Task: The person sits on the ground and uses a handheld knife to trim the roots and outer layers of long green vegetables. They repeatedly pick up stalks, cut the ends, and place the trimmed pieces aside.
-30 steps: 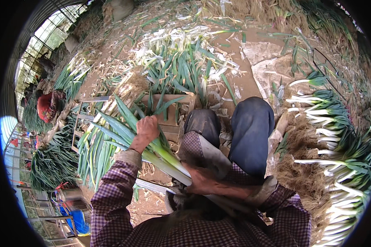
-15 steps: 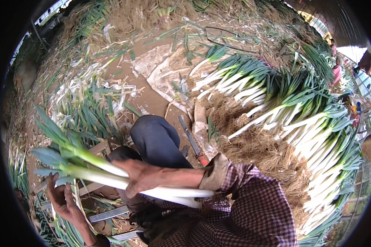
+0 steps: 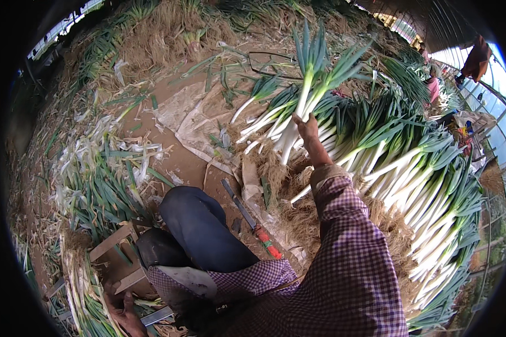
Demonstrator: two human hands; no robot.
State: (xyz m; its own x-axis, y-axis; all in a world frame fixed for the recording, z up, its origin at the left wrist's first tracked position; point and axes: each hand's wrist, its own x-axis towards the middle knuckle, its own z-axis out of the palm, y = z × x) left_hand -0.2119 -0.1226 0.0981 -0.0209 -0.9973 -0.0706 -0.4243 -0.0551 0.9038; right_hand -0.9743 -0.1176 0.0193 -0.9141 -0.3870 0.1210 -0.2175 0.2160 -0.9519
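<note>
My right hand (image 3: 307, 132) is stretched out ahead, closed round a pair of leeks (image 3: 306, 95) with thick white shanks and green tops pointing away. It holds them above the far end of a long curved row of leeks (image 3: 427, 208), whose whites face me and whose roots lie in a brown heap. My left hand (image 3: 128, 319) is low at the left, fingers apart and nothing seen in it. Beside it lies a bundle of untrimmed leeks (image 3: 80, 281) with yellowed outer leaves. The left fingers are partly in shadow.
A long knife (image 3: 240, 205) with a red-wrapped handle lies on the ground right of my knee. A wooden frame (image 3: 111, 242) stands at my left, with peeled leaves (image 3: 104, 185) heaped beyond it. A pale sheet (image 3: 188, 121) lies ahead; more rooted leeks (image 3: 157, 42) are piled at the back.
My right hand has carried the leeks from in front of my lap, forward and right to the row. My left hand has come away from their green tops and dropped lower.
</note>
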